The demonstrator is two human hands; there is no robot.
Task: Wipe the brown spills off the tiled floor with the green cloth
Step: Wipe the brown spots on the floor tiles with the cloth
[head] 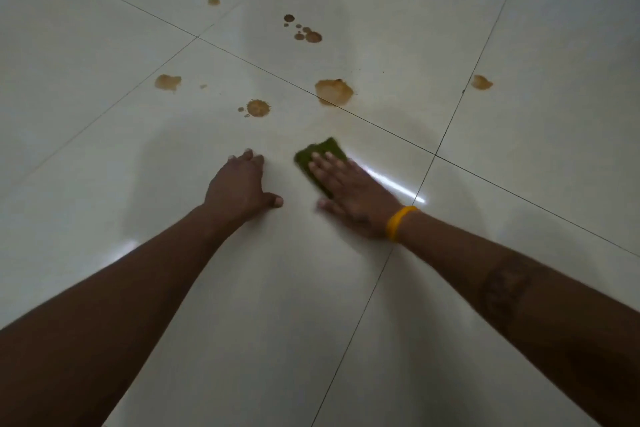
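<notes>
My right hand (349,194) lies flat on the green cloth (320,152), pressing it onto the white tiled floor (104,45); the cloth shows beyond my fingertips and to their left. My left hand (240,185) rests on the floor beside it, fingers curled and holding nothing. Several brown spills lie farther out: a large one (334,92) just beyond the cloth, a round one (258,108) ahead of my left hand, one to the left (168,82), one to the right (481,82), a cluster of drops (306,32) and a small spot (213,1) at the back.
Dark grout lines (381,126) cross the glossy tiles. A bright light streak (398,184) reflects off the floor by my right wrist, which wears a yellow band (398,222).
</notes>
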